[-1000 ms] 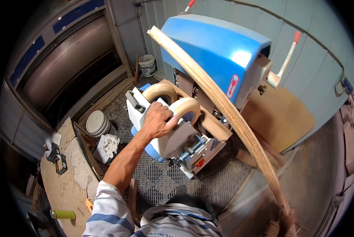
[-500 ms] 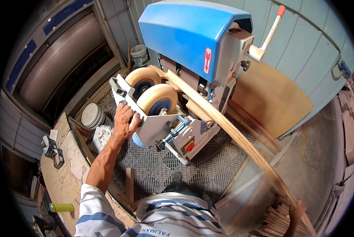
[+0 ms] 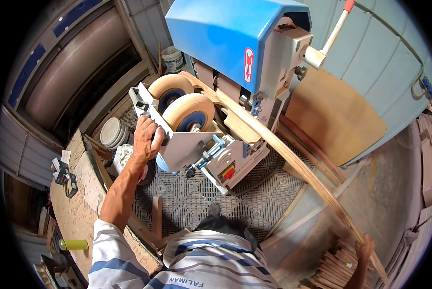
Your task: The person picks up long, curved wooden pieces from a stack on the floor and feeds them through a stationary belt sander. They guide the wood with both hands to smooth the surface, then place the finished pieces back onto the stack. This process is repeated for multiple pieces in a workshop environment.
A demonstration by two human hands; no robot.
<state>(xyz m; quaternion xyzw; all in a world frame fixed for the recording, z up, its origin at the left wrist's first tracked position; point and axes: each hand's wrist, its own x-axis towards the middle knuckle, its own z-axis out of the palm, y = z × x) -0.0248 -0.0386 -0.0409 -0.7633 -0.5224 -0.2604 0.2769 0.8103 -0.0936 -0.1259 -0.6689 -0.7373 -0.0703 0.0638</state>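
Observation:
My left hand (image 3: 147, 137) is closed over a dark handle, mostly hidden by the fingers, on a white roller unit (image 3: 182, 147). Two tan rubber wheels (image 3: 189, 113) with blue hubs stand on that unit. Between the wheels and a sanding machine with a blue hood (image 3: 216, 41), a long wooden strip (image 3: 298, 166) runs slantwise from the far left to the near right. Low at the right, my right hand (image 3: 365, 249) grips the strip near its close end. The strip's far part passes behind the wheels.
A stack of wooden strips (image 3: 339, 265) lies below my right hand. At left are a worn worktable (image 3: 83, 192), a yellow-green cylinder (image 3: 74, 244) and a white bucket (image 3: 112, 132). A brown board (image 3: 339, 120) leans on the wall, and a red-tipped lever (image 3: 335, 31) juts from the machine.
The view has shifted slightly, so the machine appears higher. The strip's far part now appears tucked closer behind the wheels. My left hand keeps its hold, and my right hand stays on the strip.

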